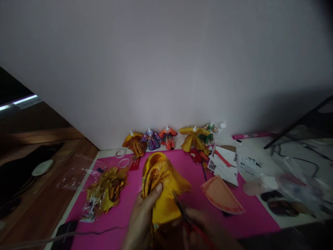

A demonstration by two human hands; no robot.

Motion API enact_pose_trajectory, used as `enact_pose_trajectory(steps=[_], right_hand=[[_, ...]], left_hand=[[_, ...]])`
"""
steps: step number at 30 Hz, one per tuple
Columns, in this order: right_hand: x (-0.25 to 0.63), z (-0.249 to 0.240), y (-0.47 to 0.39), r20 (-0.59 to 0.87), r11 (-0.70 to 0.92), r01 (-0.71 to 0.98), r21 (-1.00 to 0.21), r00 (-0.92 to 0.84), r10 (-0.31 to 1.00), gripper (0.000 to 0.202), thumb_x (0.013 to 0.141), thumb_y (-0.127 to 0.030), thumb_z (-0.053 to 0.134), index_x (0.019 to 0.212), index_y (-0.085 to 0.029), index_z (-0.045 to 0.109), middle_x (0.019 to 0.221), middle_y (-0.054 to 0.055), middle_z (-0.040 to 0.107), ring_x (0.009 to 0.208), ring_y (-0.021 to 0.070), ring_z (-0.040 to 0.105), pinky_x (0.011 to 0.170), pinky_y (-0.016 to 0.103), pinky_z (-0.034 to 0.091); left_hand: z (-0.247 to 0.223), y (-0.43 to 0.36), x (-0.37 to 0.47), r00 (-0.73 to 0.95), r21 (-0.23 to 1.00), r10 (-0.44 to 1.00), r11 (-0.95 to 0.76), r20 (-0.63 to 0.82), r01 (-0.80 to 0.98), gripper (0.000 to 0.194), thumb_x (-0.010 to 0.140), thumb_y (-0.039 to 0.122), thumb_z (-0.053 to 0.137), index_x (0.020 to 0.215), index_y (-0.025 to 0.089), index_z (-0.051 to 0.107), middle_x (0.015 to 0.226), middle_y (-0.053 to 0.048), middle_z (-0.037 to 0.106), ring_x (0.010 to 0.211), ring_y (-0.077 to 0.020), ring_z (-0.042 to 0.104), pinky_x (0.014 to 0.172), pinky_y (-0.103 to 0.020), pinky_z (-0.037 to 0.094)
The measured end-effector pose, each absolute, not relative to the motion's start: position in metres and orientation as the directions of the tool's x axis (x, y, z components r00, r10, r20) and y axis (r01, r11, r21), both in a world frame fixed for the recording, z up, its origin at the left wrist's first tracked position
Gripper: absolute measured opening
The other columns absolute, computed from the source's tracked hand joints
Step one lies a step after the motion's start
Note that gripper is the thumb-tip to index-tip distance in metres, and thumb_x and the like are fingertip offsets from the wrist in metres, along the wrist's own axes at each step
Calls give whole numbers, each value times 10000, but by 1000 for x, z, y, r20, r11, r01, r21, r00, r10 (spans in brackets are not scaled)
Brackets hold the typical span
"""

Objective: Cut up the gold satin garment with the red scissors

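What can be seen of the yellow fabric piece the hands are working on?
The yellow fabric piece looks like shiny satin with a woven gold pattern, bunched and folded into a rounded mound. It rests on the pink mat near its front. The left hand grips its lower left edge, thumb on top. The right hand holds red-handled scissors whose blades touch its lower right side. Its lower end is hidden by the hands.

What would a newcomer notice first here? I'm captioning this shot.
The shiny yellow cloth at the centre of the pink mat, pinched by the left hand, with the right hand bringing red-handled scissors to it. Behind it, a row of small costumed dolls lines the white wall.
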State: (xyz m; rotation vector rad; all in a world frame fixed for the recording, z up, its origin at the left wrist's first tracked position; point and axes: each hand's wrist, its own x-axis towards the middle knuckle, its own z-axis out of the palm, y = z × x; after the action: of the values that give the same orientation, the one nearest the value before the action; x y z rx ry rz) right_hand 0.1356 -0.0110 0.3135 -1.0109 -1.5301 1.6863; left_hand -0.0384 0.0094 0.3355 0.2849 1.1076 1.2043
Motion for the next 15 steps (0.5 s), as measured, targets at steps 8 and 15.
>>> enact_pose_trajectory(steps=[8,15], right_hand=[[132,313,-9,-100,-63,85,-994,-556,825,406,811,-574,637,781,-175,702,558,-51,415,484,98,351,456,218,330],[135,312,-8,-96,-35,119,-992,-553,827,447,797,-606,654,759,-164,702,570,-43,429,493,104,372,459,225,289]], left_hand=[[343,5,-35,-131,746,845,373,-519,-552,520,518,362,923,958,164,728,763,-69,829,822,-357,776,664,-359,624],[345,4,-35,-134,739,844,364,-519,-566,558,523,364,920,1011,176,727,748,-61,827,858,-366,770,680,-364,625]])
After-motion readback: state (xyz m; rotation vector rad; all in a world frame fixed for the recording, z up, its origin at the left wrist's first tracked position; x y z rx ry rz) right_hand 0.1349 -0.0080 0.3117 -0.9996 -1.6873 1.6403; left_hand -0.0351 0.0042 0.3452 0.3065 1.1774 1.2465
